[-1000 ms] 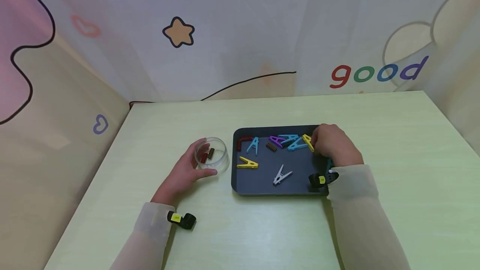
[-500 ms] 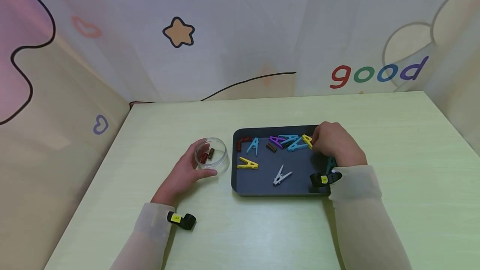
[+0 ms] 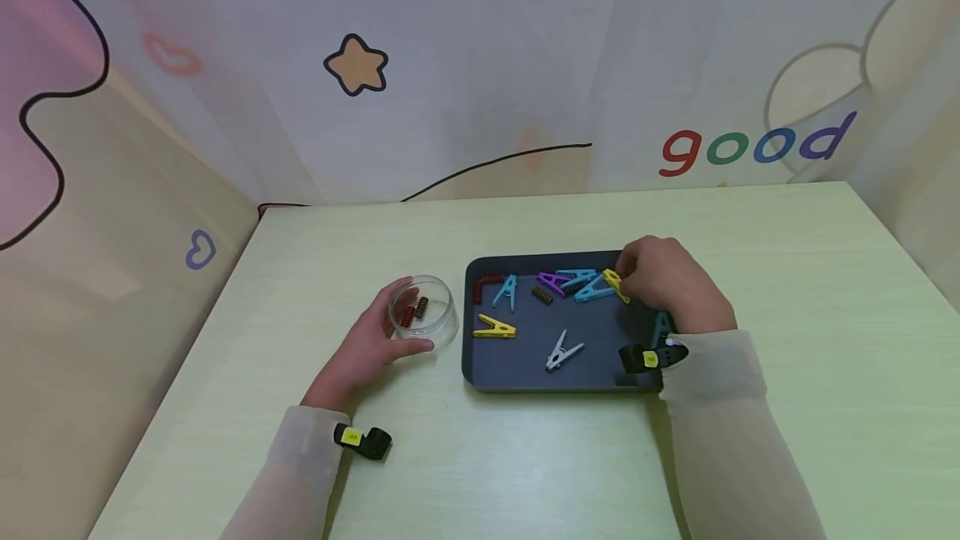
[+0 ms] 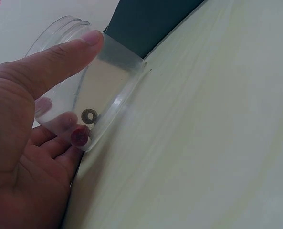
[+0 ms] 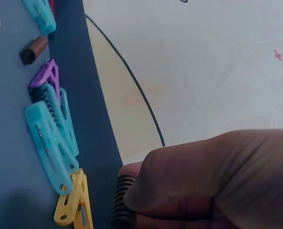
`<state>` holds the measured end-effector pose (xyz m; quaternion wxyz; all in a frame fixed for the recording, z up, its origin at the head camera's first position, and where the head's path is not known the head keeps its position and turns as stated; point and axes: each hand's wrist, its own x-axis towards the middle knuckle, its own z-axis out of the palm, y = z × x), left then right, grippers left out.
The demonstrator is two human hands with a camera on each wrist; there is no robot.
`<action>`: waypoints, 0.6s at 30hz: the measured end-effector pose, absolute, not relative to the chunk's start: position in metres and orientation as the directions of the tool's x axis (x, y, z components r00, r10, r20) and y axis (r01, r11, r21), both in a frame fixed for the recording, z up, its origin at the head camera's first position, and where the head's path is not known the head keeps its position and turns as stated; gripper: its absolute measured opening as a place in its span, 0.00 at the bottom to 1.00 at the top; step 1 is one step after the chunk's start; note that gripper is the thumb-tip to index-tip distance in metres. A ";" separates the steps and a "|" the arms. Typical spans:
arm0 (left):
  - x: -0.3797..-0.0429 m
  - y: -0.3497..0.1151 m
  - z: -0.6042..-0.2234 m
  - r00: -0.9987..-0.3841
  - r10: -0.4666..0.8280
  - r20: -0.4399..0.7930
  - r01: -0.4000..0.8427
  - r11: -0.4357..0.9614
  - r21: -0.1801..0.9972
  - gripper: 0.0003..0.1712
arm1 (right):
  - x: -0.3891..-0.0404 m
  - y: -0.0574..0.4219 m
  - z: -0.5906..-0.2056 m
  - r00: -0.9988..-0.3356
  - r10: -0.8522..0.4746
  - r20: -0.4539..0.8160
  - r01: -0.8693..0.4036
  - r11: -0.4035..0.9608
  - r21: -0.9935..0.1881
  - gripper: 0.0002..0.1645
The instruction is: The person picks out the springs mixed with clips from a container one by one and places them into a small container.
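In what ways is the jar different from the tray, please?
The jar is clear and round; the tray is dark and rectangular. The jar is smaller, the tray larger. The left hand grips the jar, while no hand grips the tray. The tray has clips; none show in the jar. Both contain springs.

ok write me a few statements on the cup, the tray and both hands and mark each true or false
1. The left hand holds a clear cup. True.
2. The right hand pinches a purple clip. False: it pinches a dark spring.
3. The clear cup sits inside the tray. False: it is beside the tray.
4. A red spring lies in the clear cup. True.
5. The white clip lies outside the tray. False: the white clip lies in it.
6. Blue clips lie in the tray. True.
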<state>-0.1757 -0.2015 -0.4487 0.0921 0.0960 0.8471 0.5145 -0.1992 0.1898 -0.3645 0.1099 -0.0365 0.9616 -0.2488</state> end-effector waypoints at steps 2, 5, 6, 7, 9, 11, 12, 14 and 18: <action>-0.175 -0.201 -0.449 -0.965 0.256 -0.059 0.066 0.454 0.889 0.57 | -0.199 0.189 -0.363 -0.975 -0.128 -0.183 -0.021 0.870 -0.492 0.15; -0.175 -0.201 -0.449 -0.965 0.254 -0.060 0.064 0.455 0.888 0.57 | -0.199 0.187 -0.361 -0.978 -0.135 -0.157 -0.040 0.866 -0.498 0.16; -0.175 -0.201 -0.449 -0.966 0.253 -0.061 0.064 0.456 0.887 0.57 | -0.199 0.186 -0.360 -0.980 -0.137 -0.147 -0.046 0.865 -0.500 0.16; -0.175 -0.201 -0.449 -0.967 0.248 -0.064 0.059 0.457 0.888 0.57 | -0.198 0.186 -0.360 -0.981 -0.138 -0.138 -0.051 0.863 -0.502 0.16; -0.175 -0.201 -0.449 -0.966 0.253 -0.060 0.064 0.454 0.889 0.57 | -0.198 0.184 -0.359 -0.983 -0.141 -0.118 -0.062 0.860 -0.507 0.16; -0.175 -0.202 -0.449 -0.965 0.258 -0.057 0.068 0.449 0.891 0.57 | -0.198 0.183 -0.358 -0.986 -0.136 -0.099 -0.067 0.856 -0.512 0.15; -0.175 -0.202 -0.449 -0.964 0.259 -0.055 0.069 0.446 0.892 0.57 | -0.198 0.183 -0.359 -0.987 -0.135 -0.087 -0.071 0.855 -0.513 0.16; -0.175 -0.202 -0.449 -0.964 0.262 -0.055 0.069 0.443 0.894 0.57 | -0.198 0.181 -0.358 -0.990 -0.130 -0.062 -0.079 0.853 -0.516 0.16; -0.175 -0.203 -0.449 -0.965 0.255 -0.060 0.063 0.450 0.891 0.57 | -0.197 0.178 -0.358 -0.993 -0.115 -0.014 -0.091 0.847 -0.524 0.17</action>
